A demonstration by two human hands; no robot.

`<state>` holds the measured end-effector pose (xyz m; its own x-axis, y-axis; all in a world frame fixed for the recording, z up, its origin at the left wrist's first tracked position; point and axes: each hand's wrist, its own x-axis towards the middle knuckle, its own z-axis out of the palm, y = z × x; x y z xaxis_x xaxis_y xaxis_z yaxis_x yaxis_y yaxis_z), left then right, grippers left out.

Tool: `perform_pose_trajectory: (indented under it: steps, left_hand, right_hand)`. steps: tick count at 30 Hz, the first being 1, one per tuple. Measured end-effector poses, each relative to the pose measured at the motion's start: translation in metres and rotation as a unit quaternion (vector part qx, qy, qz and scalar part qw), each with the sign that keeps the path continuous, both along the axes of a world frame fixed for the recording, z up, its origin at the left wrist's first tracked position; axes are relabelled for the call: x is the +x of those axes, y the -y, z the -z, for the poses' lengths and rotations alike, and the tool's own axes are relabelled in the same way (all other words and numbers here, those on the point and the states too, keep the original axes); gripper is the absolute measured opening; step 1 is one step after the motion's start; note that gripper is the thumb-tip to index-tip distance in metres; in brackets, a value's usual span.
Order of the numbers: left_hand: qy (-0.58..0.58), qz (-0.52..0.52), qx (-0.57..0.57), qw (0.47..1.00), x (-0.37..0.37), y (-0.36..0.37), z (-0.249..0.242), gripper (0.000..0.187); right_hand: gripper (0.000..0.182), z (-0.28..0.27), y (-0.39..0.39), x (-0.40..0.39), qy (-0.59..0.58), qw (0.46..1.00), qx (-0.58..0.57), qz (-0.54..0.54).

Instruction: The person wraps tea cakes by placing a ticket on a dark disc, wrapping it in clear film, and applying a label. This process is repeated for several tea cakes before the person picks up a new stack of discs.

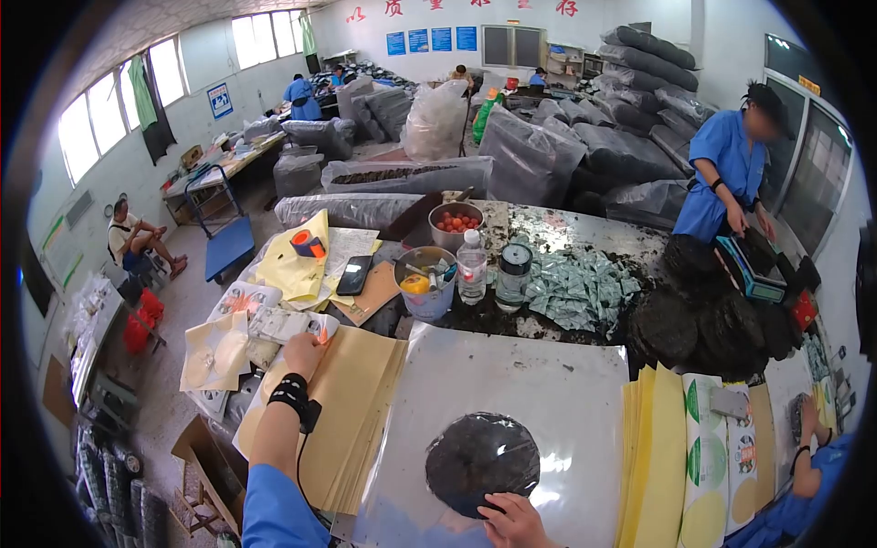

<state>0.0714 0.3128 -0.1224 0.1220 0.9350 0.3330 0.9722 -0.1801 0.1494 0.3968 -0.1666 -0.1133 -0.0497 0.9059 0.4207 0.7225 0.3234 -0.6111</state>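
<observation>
My left hand [305,354] is at the left, its fingers bent together at the edge of a printed white packet [322,327] on top of a stack of tan paper [352,393]; what they pinch is too small to make out. A dark round sheet [482,464] lies under or inside clear plastic film [521,374] in front of me. My right hand [513,522] rests on the lower edge of this dark round with its fingers spread. The left wrist wears a black band with a cable.
Beyond the film stand a bucket [426,283], a water bottle [471,267], a glass jar [513,277], a bowl of red fruit [456,221] and green packets [585,288]. Dark rounds [699,329] and a co-worker [726,173] are at the right. Another person's hands [808,429] are at the lower right.
</observation>
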Motion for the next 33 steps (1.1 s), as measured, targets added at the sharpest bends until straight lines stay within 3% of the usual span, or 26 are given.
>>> perform_pose_trajectory:
  steps: [2, 4, 7, 8, 10, 11, 12, 13, 14, 15, 16, 19, 21, 23, 24, 26, 29, 30, 32, 33]
  left_hand:
    - [0.049, -0.024, -0.078, 0.995, -0.004, -0.009, -0.015, 0.014]
    - [0.06, -0.035, -0.082, 0.994, -0.011, -0.021, -0.02, 0.016]
    - [0.133, 0.045, -0.003, 0.99, -0.011, -0.015, -0.057, 0.018]
    - [0.181, 0.081, -0.009, 0.98, -0.004, 0.009, -0.089, 0.017]
    - [0.309, 0.1, 0.013, 0.946, 0.046, 0.132, -0.17, 0.016]
    - [0.378, 0.148, 0.091, 0.909, 0.063, 0.181, -0.173, 0.019]
    - [0.345, 0.162, 0.183, 0.906, 0.073, 0.231, -0.16, 0.023]
    - [0.344, 0.258, 0.109, 0.896, 0.068, 0.275, -0.123, 0.021]
    - [0.186, 0.407, 0.238, 0.862, 0.086, 0.307, -0.105, 0.023]
    - [0.416, 0.404, -0.015, 0.814, 0.107, 0.346, -0.069, 0.03]
    - [0.178, 0.494, 0.1, 0.845, 0.127, 0.36, -0.074, 0.039]
    - [0.185, 0.477, 0.051, 0.857, 0.152, 0.377, -0.029, 0.042]
    - [0.133, 0.395, -0.002, 0.909, 0.162, 0.377, -0.013, 0.042]
    - [0.093, 0.403, 0.005, 0.91, 0.165, 0.377, -0.021, 0.041]
    - [0.048, 0.414, 0.001, 0.909, 0.163, 0.379, -0.034, 0.04]
    - [0.071, 0.41, -0.029, 0.909, 0.16, 0.388, -0.047, 0.036]
    - [0.005, 0.412, -0.084, 0.907, 0.161, 0.401, -0.047, 0.032]
    - [0.019, 0.416, -0.071, 0.906, 0.162, 0.41, -0.052, 0.031]
    - [0.033, 0.419, -0.048, 0.906, 0.156, 0.422, -0.061, 0.029]
    - [0.106, 0.396, -0.11, 0.905, 0.15, 0.432, -0.062, 0.029]
  right_hand:
    - [0.035, 0.004, -0.003, 0.004, 0.004, 1.0, 0.001, -0.001]
    - [0.037, 0.005, -0.002, 0.004, 0.002, 1.0, -0.004, 0.0]
    - [0.035, 0.002, 0.002, 0.001, 0.025, 1.0, 0.014, 0.008]
    - [0.035, 0.001, 0.003, -0.002, 0.015, 1.0, 0.001, 0.022]
    - [0.033, 0.0, 0.008, -0.007, 0.043, 0.998, 0.026, 0.026]
    - [0.033, 0.003, 0.01, -0.009, 0.041, 0.998, 0.018, 0.037]
    - [0.035, 0.005, 0.01, -0.009, 0.039, 0.998, 0.026, 0.035]
    - [0.036, 0.006, 0.009, -0.009, 0.038, 0.998, 0.039, 0.028]
    - [0.036, 0.007, 0.008, -0.008, 0.042, 0.998, 0.044, 0.028]
    - [0.037, 0.009, 0.009, -0.01, 0.043, 0.998, 0.032, 0.031]
    - [0.038, 0.01, 0.013, -0.012, 0.042, 0.998, 0.015, 0.036]
    - [0.038, 0.003, 0.016, -0.008, 0.05, 0.999, 0.001, 0.006]
    - [0.038, 0.004, 0.017, -0.004, 0.026, 1.0, 0.008, -0.006]
    - [0.035, 0.017, 0.018, -0.002, -0.049, 0.999, -0.013, 0.003]
    - [0.035, 0.001, 0.009, 0.0, -0.05, 0.999, -0.009, -0.002]
    - [0.033, -0.033, -0.015, 0.004, -0.091, 0.996, -0.008, 0.011]
    - [0.046, -0.022, -0.081, 0.025, 0.165, 0.982, 0.094, 0.016]
    - [0.046, -0.012, -0.094, 0.04, 0.164, 0.982, 0.097, 0.016]
    - [0.063, -0.003, -0.111, 0.073, 0.094, 0.98, -0.015, 0.177]
    - [0.063, -0.001, -0.114, 0.076, 0.098, 0.98, -0.009, 0.173]
